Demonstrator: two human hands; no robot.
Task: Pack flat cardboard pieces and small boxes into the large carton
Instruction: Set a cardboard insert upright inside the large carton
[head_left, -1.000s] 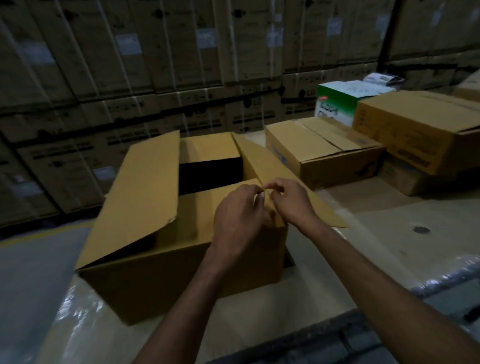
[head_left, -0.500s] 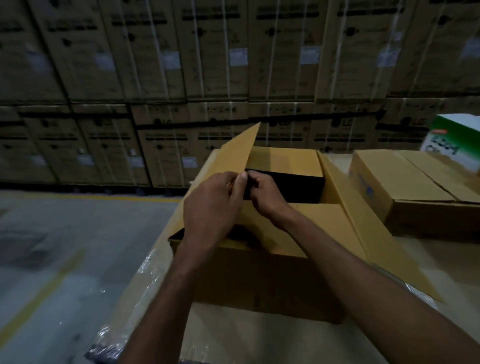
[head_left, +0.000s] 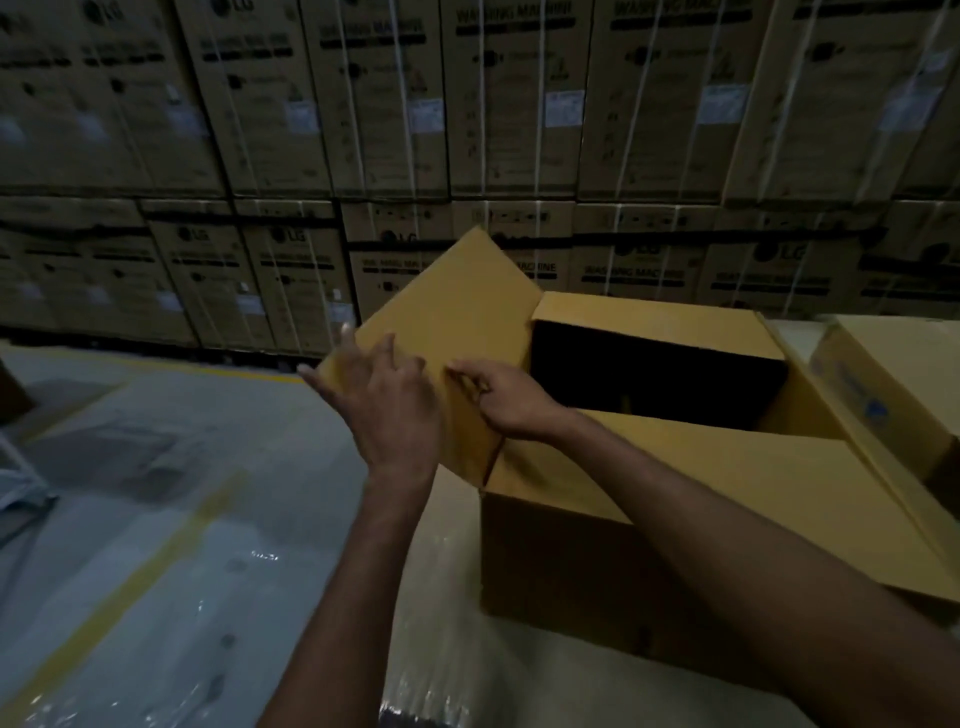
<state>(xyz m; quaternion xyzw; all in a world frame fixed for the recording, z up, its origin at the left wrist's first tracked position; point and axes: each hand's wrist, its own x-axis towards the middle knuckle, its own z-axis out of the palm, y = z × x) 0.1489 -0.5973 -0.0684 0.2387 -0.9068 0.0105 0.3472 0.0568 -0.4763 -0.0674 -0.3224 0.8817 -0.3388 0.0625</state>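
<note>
Cardboard, plain brown: the carton (head_left: 649, 525) sits open at centre right of the frame on a plastic-wrapped surface (head_left: 447, 675). Its side flap (head_left: 457, 306) stands tilted up at the centre. The left hand (head_left: 387, 402) lies against the flap with fingers straight and spread. The right hand (head_left: 511, 402), forearm stretched across the near flap, pinches the raised flap's lower edge with curled fingers. Another box (head_left: 883, 379) sits at the right edge, and stacked cartons (head_left: 467, 130) fill the top.
</note>
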